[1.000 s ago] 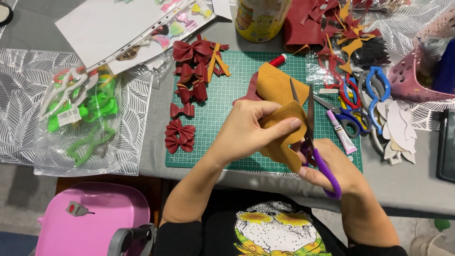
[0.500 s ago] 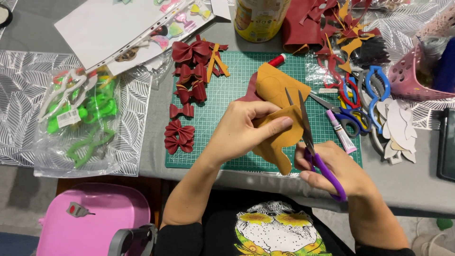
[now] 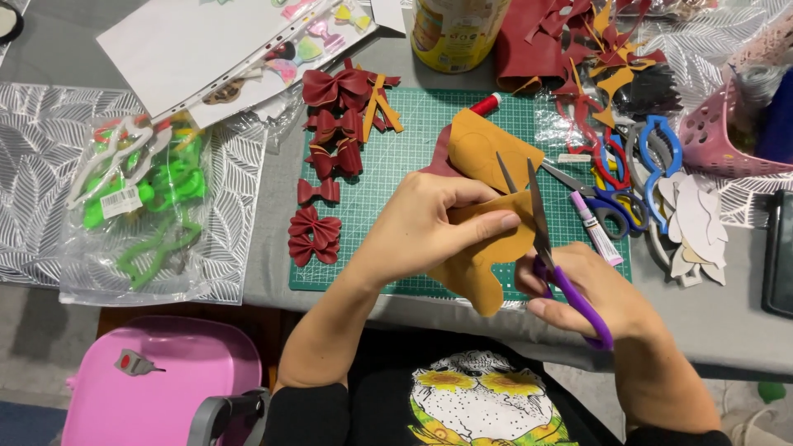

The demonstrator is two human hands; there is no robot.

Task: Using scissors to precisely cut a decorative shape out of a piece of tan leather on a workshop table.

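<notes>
Pinching a mustard-yellow piece of soft leatherette (image 3: 483, 252) between thumb and fingers, the left hand (image 3: 429, 227) is closed on the material and holds it just above the near edge of the green gridded cutting mat (image 3: 413, 157). The piece is smooth and matte, with a curved outline and a narrow lobe hanging down toward the person. The right hand (image 3: 591, 289) is wrapped around the purple plastic handles of a pair of steel-bladed scissors (image 3: 545, 239); the blades stand parted in a narrow V, with the right edge of the yellow piece lying against the right-hand blade. A second rounded mustard sheet (image 3: 487, 149) lies flat on the mat, just behind the hands.

Glossy dark-red bows of faux leather (image 3: 330, 157) lie in a loose column on the left part of the mat, some pleated at the centre. To the right lie several spare scissors with blue and red loop handles (image 3: 628, 177), a slim white tube with a pink tip (image 3: 596, 229) and pale cut-out cardboard shapes (image 3: 694, 223). Left of the mat, a clear crinkled plastic bag of bright green pieces (image 3: 140, 206) rests on a leaf-patterned sheet. A yellow cylindrical can (image 3: 458, 33) stands behind the mat.
</notes>
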